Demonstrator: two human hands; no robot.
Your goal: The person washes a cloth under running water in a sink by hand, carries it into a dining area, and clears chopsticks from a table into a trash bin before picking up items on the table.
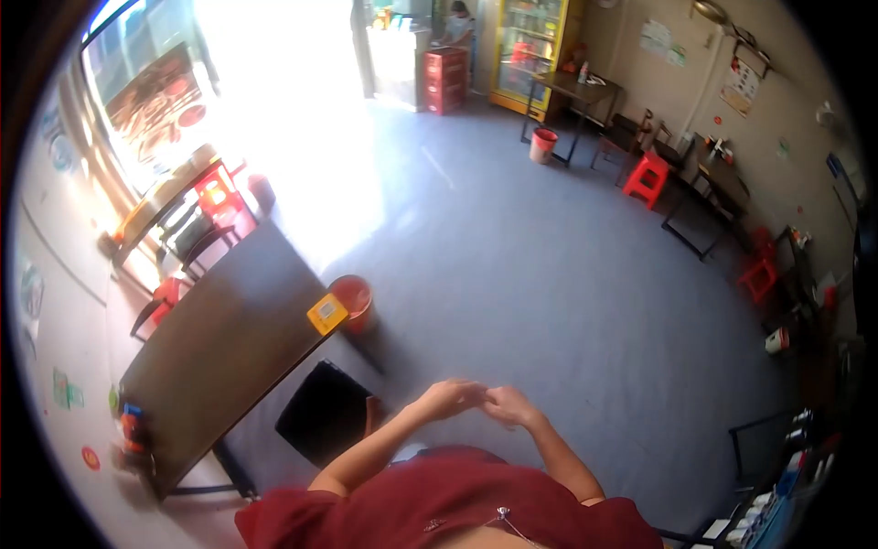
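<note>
Just above your maroon shirt (457, 485), your left hand (450, 399) and right hand (509, 405) meet at the fingers, the fingers loosely bent; you cannot tell from this view how far either hand is spread. Nearest your left forearm is the black-seated chair (325, 412), beside the long edge of the dark wooden table (229, 339). That edge slants away from you to a corner where the yellow QR-code card (327, 315) lies. Just beyond the corner, a red bin (368, 311) stands on the floor, so the table, chair and bin bound your left side.

Ahead of your hands and to the right, you have a broad stretch of open blue-grey floor (521, 247), paling into glare at the bright doorway (293, 101). Its right margin is lined by a red plastic stool (647, 178), a dark table (722, 178) against the beige wall (631, 55), and a second red stool (759, 276). Farther off, you see another bin (543, 146) by a table (576, 87), a yellow-framed display fridge (530, 46), stacked red crates (445, 82), and a person (458, 27) behind them.
</note>
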